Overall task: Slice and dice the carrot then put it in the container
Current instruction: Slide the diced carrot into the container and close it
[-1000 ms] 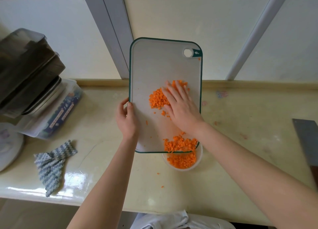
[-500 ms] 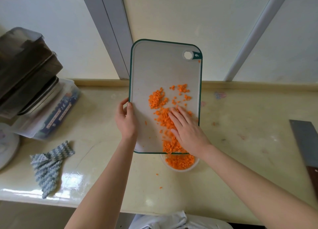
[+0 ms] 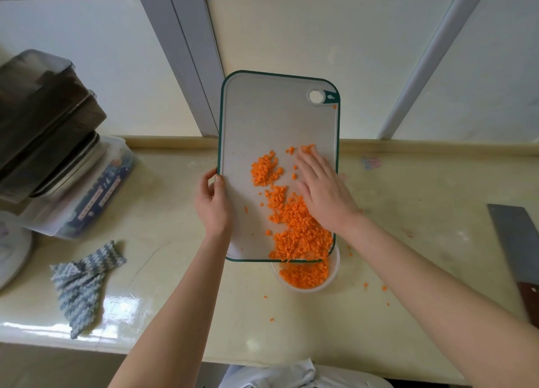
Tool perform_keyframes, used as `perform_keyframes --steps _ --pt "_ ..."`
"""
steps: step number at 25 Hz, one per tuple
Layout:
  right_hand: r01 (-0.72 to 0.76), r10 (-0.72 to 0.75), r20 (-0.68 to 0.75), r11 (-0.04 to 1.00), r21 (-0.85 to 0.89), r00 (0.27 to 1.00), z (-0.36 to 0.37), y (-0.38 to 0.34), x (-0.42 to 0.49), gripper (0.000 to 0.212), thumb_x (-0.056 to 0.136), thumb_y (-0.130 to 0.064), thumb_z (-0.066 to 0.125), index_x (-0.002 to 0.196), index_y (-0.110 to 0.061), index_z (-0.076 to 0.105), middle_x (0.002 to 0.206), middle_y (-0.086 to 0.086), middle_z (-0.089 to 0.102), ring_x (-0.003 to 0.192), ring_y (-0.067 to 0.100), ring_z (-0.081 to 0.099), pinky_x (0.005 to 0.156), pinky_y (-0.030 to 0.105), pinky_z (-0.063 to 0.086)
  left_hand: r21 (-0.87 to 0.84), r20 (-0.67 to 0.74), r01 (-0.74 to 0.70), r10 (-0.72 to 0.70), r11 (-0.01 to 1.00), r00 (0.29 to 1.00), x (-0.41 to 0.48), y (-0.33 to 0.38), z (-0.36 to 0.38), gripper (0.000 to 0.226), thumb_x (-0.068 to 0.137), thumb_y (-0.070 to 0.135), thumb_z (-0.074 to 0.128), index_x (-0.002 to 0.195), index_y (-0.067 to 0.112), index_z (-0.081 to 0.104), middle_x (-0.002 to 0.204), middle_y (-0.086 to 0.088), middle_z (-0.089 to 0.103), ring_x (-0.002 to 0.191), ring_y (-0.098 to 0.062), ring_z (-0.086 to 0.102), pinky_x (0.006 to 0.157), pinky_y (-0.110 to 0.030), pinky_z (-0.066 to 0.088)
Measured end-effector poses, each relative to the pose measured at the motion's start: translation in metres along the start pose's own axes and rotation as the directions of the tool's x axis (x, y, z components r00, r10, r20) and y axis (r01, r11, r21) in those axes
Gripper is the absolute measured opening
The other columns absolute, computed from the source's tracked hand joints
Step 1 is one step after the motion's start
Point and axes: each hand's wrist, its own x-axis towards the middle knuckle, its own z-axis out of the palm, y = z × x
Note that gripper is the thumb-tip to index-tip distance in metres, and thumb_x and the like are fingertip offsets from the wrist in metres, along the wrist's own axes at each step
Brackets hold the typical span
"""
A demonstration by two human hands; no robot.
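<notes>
The green-rimmed white cutting board (image 3: 262, 119) hides the far part of the round white plastic container (image 3: 334, 277). The left hand (image 3: 214, 210) curls its fingers (image 3: 204, 183) behind the board, tips hidden. The right edge cuts off the grey steel cleaver (image 3: 513, 242).

We get single view, from camera on head, wide-angle. We look forward and steeply down onto counter (image 3: 408, 227), close, within reach of hands. Forearms cross bottom edge; left hand (image 3: 214, 210) and right hand (image 3: 323, 189) meet cutting board (image 3: 262, 119) at frame centre. Wall (image 3: 320, 52) fills top third. Straight edges bow toward frame sides. Cleaver (image 3: 516, 242) cut off at right edge.
</notes>
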Motion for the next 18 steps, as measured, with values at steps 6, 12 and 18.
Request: perform_keyframes --steps 6,12,18 --pt "-0.052 0.051 0.097 0.999 0.014 0.994 0.013 0.016 0.004 0.057 0.104 -0.032 0.028 0.152 -0.006 0.013 0.161 0.008 0.008 0.149 0.019 0.001 0.12 0.029 0.0 -0.001 -0.002 0.013 -0.013 1.0 1.0 -0.001 0.001 -0.001 0.017 0.097 0.019 0.047 0.109 0.018 0.059 0.086 0.0 0.065 0.07 -0.005 0.055 0.069 -0.025 0.043" --pt "0.051 -0.061 0.091 0.993 0.104 0.994 0.03 0.001 -0.066 0.06 0.103 -0.041 0.016 0.147 -0.003 0.031 0.154 0.009 0.031 0.144 0.015 0.017 0.118 0.031 0.014 0.007 -0.003 0.02 -0.02 1.0 1.0 0.0 0.001 0.0 0.016 0.097 0.019 0.047 0.108 0.02 0.059 0.079 0.009 0.064 0.06 0.007 0.054 0.065 -0.022 0.043" --pt "-0.024 0.018 0.061 0.994 0.104 0.998 0.014 0.009 -0.011 0.053 0.104 -0.032 0.026 0.15 -0.007 0.023 0.159 0.007 0.017 0.148 0.016 0.006 0.119 0.027 0.0 0.008 -0.006 0.024 -0.024 1.0 1.0 -0.003 0.003 0.0 0.014 0.097 0.02 0.046 0.104 0.024 0.058 0.077 0.009 0.064 0.06 0.004 0.053 0.066 -0.025 0.043"
